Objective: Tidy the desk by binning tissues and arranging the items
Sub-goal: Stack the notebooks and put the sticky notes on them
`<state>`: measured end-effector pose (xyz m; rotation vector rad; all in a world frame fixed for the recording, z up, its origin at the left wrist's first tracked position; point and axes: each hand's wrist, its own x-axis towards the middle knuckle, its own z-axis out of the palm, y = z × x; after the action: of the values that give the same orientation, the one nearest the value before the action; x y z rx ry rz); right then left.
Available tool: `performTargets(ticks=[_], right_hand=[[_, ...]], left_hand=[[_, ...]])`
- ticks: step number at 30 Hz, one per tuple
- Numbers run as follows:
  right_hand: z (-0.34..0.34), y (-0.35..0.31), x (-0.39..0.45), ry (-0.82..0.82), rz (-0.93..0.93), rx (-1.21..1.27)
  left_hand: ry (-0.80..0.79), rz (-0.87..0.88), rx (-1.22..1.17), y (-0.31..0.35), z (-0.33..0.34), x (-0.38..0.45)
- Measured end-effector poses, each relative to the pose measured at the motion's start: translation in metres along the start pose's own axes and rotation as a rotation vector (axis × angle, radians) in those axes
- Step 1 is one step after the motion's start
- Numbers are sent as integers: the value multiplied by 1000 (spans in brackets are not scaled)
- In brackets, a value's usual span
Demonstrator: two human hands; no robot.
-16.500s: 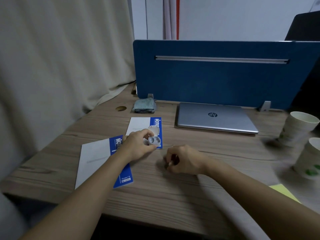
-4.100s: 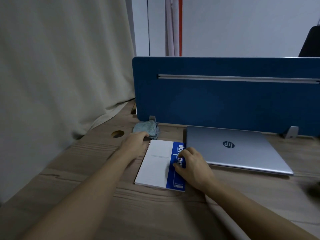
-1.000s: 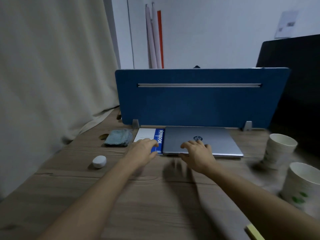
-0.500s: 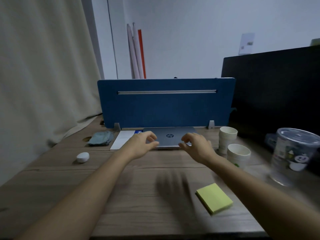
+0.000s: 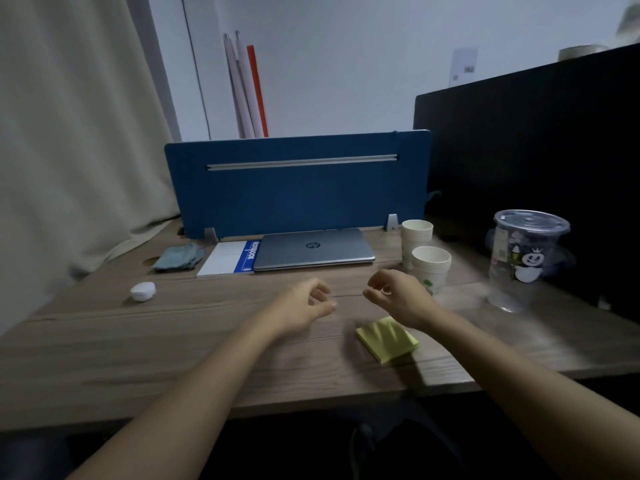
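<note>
Both hands hover over the middle of the wooden desk (image 5: 104, 348), holding nothing. My left hand (image 5: 304, 304) has loosely curled fingers. My right hand (image 5: 394, 292) is half curled too, just above a yellow sticky-note pad (image 5: 388, 341). At the back, a closed grey laptop (image 5: 311, 249) lies against the blue divider (image 5: 298, 188), with white-and-blue notebooks (image 5: 230, 259) stacked beside its left edge. A small white earbud case (image 5: 142, 291) sits at the left. A blue-grey cloth (image 5: 178, 258) lies further back.
Two stacks of paper cups (image 5: 424, 254) stand right of the laptop. A clear lidded plastic cup (image 5: 523, 258) with a cartoon print stands at the far right. A black partition (image 5: 536, 168) bounds the right side, a beige curtain (image 5: 69, 133) the left.
Both hands have pulled back from the laptop and notebooks toward me. The view has widened, with the sticky-note pad now under my right hand.
</note>
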<state>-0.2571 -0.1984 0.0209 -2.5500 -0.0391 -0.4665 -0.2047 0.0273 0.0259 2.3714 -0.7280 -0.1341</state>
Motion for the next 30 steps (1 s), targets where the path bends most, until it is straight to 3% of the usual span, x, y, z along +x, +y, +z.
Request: performTargets(ticks=[4, 9, 13, 19, 24, 30], right_hand=[[-9, 17, -11, -22, 64, 14], [-14, 35, -22, -177, 143, 17], [-7, 48, -27, -223, 125, -92], [7, 53, -22, -218, 87, -50], [16, 37, -14, -369, 14, 31], [32, 12, 4, -482, -58, -82]], left_hand=[[-135, 30, 74, 10, 45, -3], [-97, 82, 320, 22, 77, 4], [-126, 125, 365, 23, 86, 7], [-125, 141, 327, 19, 82, 7], [-140, 101, 231, -2, 58, 8], [-154, 32, 117, -36, 28, 4]])
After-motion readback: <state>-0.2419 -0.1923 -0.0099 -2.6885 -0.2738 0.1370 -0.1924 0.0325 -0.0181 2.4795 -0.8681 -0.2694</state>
